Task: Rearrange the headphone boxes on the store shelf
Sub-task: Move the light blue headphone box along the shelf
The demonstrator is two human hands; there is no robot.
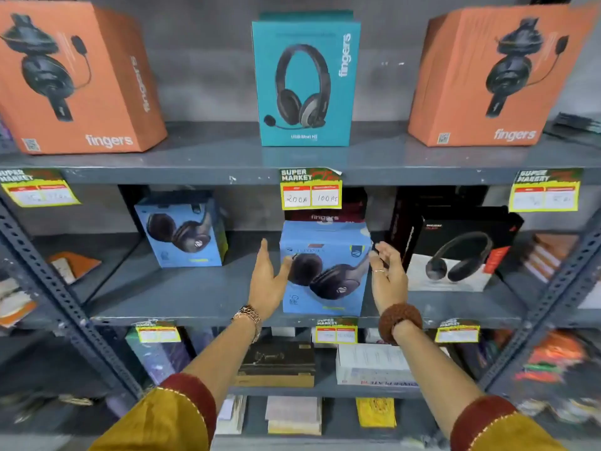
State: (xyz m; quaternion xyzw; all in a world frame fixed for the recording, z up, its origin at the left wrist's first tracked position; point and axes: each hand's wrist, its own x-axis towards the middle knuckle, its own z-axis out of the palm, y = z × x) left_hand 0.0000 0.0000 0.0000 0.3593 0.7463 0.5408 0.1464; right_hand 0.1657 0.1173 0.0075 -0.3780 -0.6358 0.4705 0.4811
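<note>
A light blue headphone box [325,271] stands at the front of the middle shelf [182,297]. My left hand [268,281] is open beside its left face, thumb touching or nearly touching the box. My right hand [387,278] is open just off its right edge, fingers spread. A second light blue box [183,232] stands further back to the left. A black and white headphone box [455,252] stands to the right. On the top shelf are an orange box [78,79] at left, a teal box [305,83] in the middle and another orange box [497,76] at right.
A dark red box [325,216] stands behind the middle blue box. Yellow price tags [310,193] hang from the shelf edges. Slotted metal uprights [48,281] frame the unit. The lower shelf holds a dark box [276,362], a white box [370,362] and other packets.
</note>
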